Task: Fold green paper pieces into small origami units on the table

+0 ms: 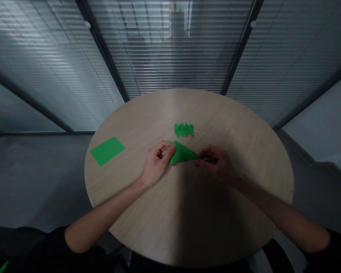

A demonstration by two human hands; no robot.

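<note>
A green paper folded into a triangle (183, 153) lies on the round wooden table (187, 212) near its middle. My left hand (157, 161) presses the triangle's left end with curled fingers. My right hand (216, 163) pinches the pointed right tip. Just beyond the triangle rests a small zigzag-edged folded green paper piece (184, 129), untouched by either hand.
A flat green paper sheet (107, 150) lies at the table's left side. Glass walls with horizontal blinds (170, 57) and dark frames stand behind the table. Grey floor (31, 178) surrounds it.
</note>
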